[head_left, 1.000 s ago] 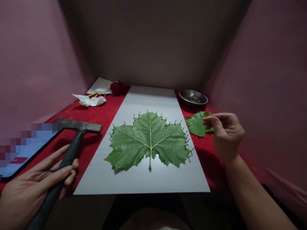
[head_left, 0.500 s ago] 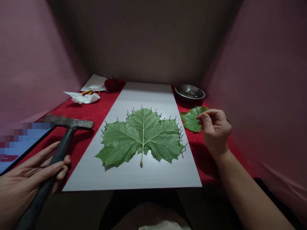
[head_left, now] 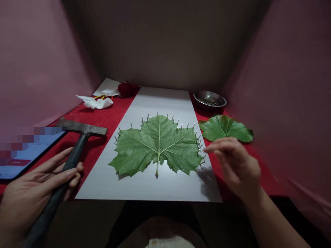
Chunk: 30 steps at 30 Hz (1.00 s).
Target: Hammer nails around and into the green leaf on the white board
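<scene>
My left hand (head_left: 43, 186) is closed round the dark handle of a hammer (head_left: 82, 131), whose metal head is raised at the left of the white board (head_left: 103, 184). On the board lies a large green lobed leaf (head_left: 157, 146), with its veins and stalk showing. Several nails (head_left: 198, 141) stand along its top and right edges, and a few at its left; some lean. At the leaf's right edge hovers my right hand (head_left: 238, 168), index finger forward and fingers drawn together near the nails. Blur hides whether a small thing is pinched there.
A second leaf (head_left: 227, 129) lies on the red cloth (head_left: 269, 172) at right, with a metal bowl (head_left: 210, 100) of nails behind it. Crumpled white tissue (head_left: 95, 102), a red object (head_left: 126, 89) and a tablet-like screen (head_left: 28, 151) are at left. Pink walls flank the table.
My right hand has moved from over the second leaf towards me and left, to the nails at the big leaf's right edge. The view has shifted slightly; my left hand still holds the hammer.
</scene>
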Each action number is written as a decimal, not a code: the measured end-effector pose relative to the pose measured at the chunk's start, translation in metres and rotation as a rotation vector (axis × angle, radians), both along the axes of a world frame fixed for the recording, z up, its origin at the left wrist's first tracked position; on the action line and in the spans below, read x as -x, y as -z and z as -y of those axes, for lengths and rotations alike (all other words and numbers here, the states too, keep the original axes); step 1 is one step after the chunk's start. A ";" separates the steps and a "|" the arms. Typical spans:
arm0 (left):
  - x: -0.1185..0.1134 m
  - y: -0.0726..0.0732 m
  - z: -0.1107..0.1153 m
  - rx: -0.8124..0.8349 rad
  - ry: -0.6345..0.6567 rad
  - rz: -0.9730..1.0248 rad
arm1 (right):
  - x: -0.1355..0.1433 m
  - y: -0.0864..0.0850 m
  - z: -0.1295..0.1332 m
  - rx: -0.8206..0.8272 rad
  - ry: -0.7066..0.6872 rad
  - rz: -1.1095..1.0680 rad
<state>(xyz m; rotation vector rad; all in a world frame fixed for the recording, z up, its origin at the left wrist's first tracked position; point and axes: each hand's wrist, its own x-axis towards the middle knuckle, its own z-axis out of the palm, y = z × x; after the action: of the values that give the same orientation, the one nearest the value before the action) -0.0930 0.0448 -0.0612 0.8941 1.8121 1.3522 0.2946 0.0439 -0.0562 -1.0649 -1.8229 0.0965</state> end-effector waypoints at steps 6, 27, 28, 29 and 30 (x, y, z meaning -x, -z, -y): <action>0.007 0.006 0.001 -0.024 0.021 0.124 | 0.028 0.022 0.047 0.011 0.017 0.374; 0.006 0.008 0.006 -0.110 0.124 0.138 | 0.035 0.038 0.049 0.010 0.032 0.390; 0.005 0.008 0.006 -0.105 0.118 0.140 | 0.034 0.039 0.049 0.016 0.030 0.372; 0.005 0.008 0.006 -0.102 0.115 0.143 | 0.034 0.040 0.049 0.021 0.029 0.355; 0.005 0.008 0.006 -0.103 0.115 0.148 | 0.033 0.042 0.049 0.025 0.024 0.344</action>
<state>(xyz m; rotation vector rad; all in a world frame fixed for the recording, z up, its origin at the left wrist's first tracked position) -0.0982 0.0388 -0.0694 0.9128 1.5681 1.4102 0.2612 -0.0055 -0.0977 -1.1763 -2.1185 -0.0837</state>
